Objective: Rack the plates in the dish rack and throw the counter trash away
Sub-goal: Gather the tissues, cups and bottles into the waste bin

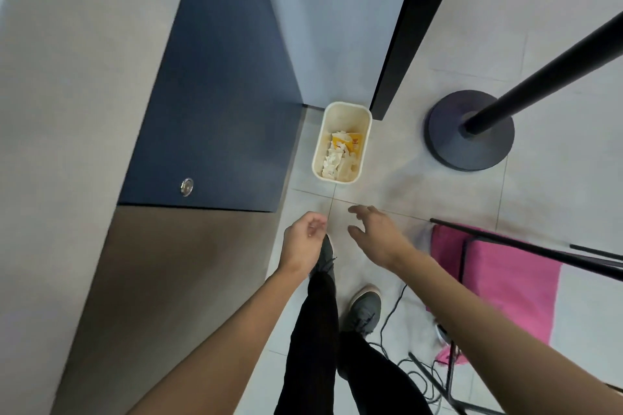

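Observation:
A cream waste bin stands on the tiled floor against a blue cabinet corner, holding white paper scraps and a yellow wrapper. My left hand hovers below the bin, fingers loosely curled, with nothing visible in it. My right hand is beside it to the right, fingers spread, empty. Both hands are short of the bin, above the floor. No plates or dish rack are in view.
A blue cabinet door with a round metal lock is at left, above a steel panel. A black post on a round base stands right of the bin. A pink cloth, black stand legs and cables lie at lower right.

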